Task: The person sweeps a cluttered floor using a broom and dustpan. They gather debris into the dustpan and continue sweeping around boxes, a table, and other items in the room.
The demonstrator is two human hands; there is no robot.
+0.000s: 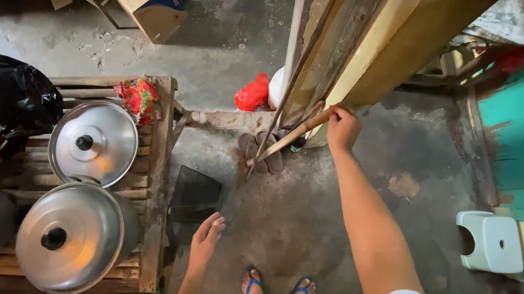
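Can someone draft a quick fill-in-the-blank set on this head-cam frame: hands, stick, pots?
1. The right hand closes on the top end of a wooden ____, which leans by the doorframe.
2. The left hand hangs open and holds ____.
3. The two lidded metal pots stand on a wooden ____.
4. Below the stick's lower end lies a pair of brown ____ on the floor.

Missing words: stick; nothing; pallet; slippers

Right hand (343,124) clenched (left hand (207,235) slack)
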